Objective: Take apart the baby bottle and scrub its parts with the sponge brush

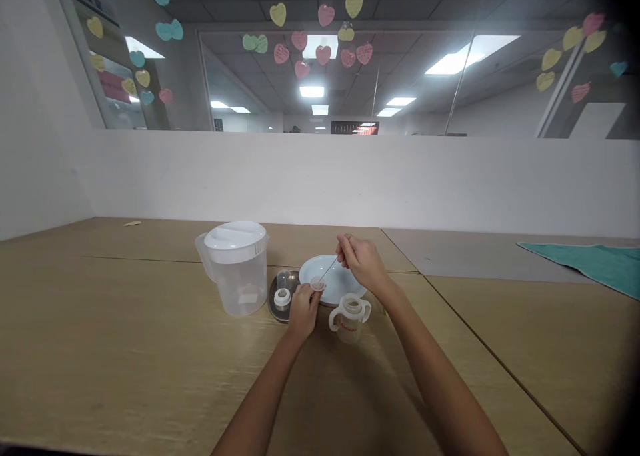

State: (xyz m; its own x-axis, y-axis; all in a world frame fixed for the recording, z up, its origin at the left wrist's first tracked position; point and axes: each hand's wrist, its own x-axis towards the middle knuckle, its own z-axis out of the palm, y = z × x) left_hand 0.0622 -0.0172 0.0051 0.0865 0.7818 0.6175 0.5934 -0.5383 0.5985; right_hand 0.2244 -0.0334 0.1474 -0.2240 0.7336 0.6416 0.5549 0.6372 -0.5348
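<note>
My left hand (pixel 303 307) pinches a small clear round part (pixel 318 283), likely a bottle nipple, over the edge of a white plate (pixel 345 281). A thin wire-like brush (pixel 329 267) is pinched in my right hand (pixel 363 261), and its tip reaches the clear part. Just in front of the plate stands a small clear baby bottle with two handles (pixel 349 317), open at the top. Left of the plate, a dark round tray (pixel 273 299) holds a clear cap (pixel 284 279) and a white screw ring (pixel 282 298).
A clear plastic pitcher with a white lid (pixel 235 267) stands left of the tray. A teal cloth (pixel 593 263) lies at the far right of the wooden table (pixel 125 349). A white partition wall (pixel 320 176) backs the table.
</note>
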